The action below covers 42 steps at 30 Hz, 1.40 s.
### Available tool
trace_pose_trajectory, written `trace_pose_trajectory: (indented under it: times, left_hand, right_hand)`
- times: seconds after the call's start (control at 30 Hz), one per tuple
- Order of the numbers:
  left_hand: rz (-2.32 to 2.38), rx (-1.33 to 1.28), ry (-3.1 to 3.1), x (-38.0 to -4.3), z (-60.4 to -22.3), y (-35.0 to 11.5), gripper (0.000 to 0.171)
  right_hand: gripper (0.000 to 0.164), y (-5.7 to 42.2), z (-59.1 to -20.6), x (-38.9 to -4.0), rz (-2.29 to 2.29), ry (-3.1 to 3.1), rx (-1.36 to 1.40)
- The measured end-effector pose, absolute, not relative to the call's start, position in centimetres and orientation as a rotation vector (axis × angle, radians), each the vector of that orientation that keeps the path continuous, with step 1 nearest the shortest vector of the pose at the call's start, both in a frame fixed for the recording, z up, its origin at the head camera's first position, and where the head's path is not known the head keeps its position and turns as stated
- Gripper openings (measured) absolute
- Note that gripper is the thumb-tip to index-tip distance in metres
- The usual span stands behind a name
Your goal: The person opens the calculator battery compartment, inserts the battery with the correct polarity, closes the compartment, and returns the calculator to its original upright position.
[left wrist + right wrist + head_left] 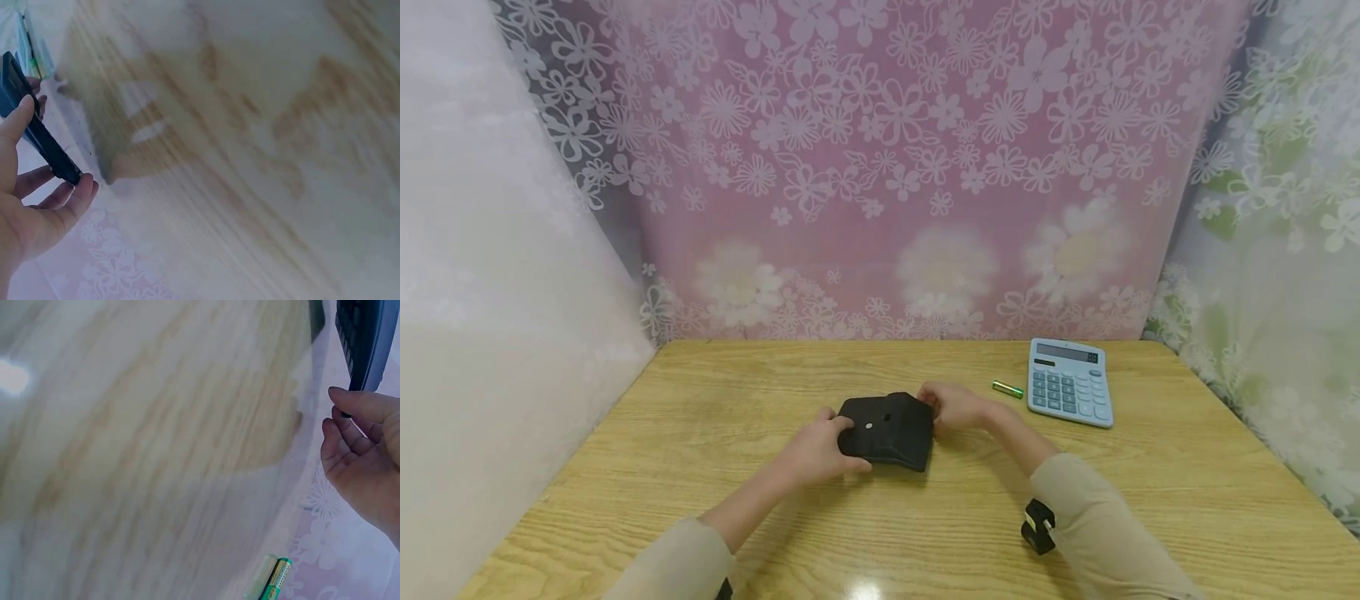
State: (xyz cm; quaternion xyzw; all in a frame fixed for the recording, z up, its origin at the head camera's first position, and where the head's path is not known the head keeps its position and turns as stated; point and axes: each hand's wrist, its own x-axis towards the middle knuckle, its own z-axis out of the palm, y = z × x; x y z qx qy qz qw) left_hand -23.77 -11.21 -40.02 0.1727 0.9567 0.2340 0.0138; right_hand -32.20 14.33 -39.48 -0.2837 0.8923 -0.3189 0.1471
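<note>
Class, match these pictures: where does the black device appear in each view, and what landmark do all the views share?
Head: the black device is in the lower middle.
Left wrist: black device at far left, slanting down to the right.
Right wrist: black device at top right, cut off by the frame.
Shared landmark: the pink flowered cloth.
</note>
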Motion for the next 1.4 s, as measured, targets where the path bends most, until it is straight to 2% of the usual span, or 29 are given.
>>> trace_pose_trajectory:
  times: [0.23, 0.5, 0.77, 1.07, 1.23, 1.4]
  left_hand:
    - [0.904, 0.546, 2.936, -24.2, -39.3, -11.7, 0.071]
    - [0.954, 0.557, 2.947, -24.4, -38.3, -11.3, 0.065]
    - [1.08, 0.59, 2.846, -24.4, -37.8, -10.6, 0.061]
    - [1.35, 0.6, 2.6, -24.6, -37.3, -9.3, 0.054]
    - [1.467, 0.58, 2.473, -24.6, -37.2, -8.2, 0.053]
    - [1.545, 0.631, 2.411, -24.5, -37.1, -7.0, 0.042]
  right_hand:
    - [0.035, 15.3, -38.4, -31.6, -0.866, 2.699, -0.984]
    - [0.034, 16.3, -37.2, -30.7, -0.701, 2.918, -1.158]
    - [0.032, 17.6, -37.1, -29.6, -0.424, 3.176, -1.557]
    - [0.032, 19.9, -36.4, -29.0, -0.471, 3.324, -1.842]
    - [0.029, 21.2, -35.2, -28.4, -0.46, 3.33, -1.848]
    - [0.021, 22.7, -33.7, -27.4, -0.431, 3.279, -1.643]
